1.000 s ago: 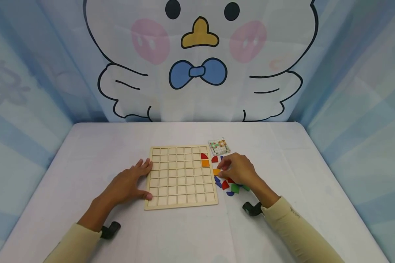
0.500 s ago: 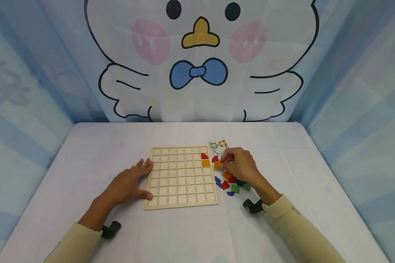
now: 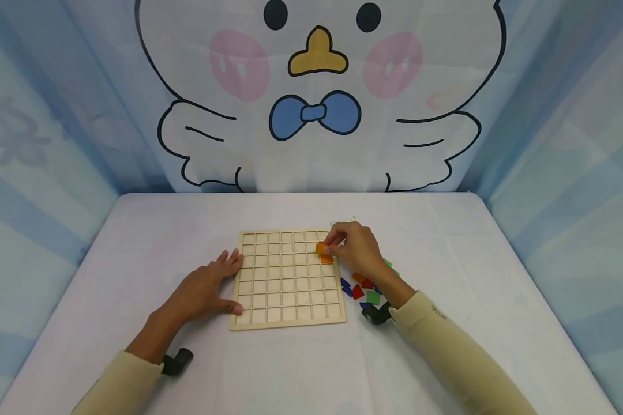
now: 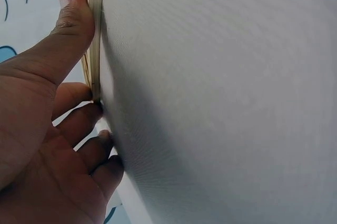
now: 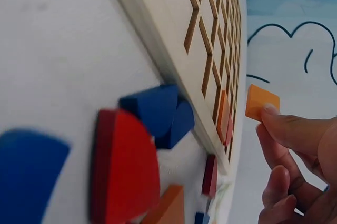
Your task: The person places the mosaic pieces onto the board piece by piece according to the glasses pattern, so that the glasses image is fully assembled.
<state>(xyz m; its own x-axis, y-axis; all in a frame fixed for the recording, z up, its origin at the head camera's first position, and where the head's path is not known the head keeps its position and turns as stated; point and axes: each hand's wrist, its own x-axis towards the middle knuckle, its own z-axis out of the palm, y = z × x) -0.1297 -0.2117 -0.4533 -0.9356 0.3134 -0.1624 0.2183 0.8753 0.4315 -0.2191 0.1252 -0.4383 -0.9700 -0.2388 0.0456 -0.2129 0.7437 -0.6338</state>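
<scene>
My right hand (image 3: 357, 248) pinches an orange square tile (image 5: 263, 102) between thumb and fingers, held above the upper right part of a wooden grid board (image 3: 280, 285). In the right wrist view, another orange tile (image 5: 223, 116) sits in a cell of the board, with a red piece (image 5: 229, 131) beside it. At the board's left edge my left hand (image 3: 199, 291) rests with its fingers spread. Its thumb (image 4: 73, 3) touches the board's side in the left wrist view.
Loose pieces lie right of the board, among them a red quarter-round piece (image 5: 129, 166), blue pieces (image 5: 152, 109) and a green square (image 3: 372, 297). A small pattern card (image 3: 350, 219) behind the board is mostly hidden by the right hand. White cloth covers the table (image 3: 291, 369).
My right hand has picked up the orange tile from the loose pieces and carried it left and away over the board. My left hand stays in place.
</scene>
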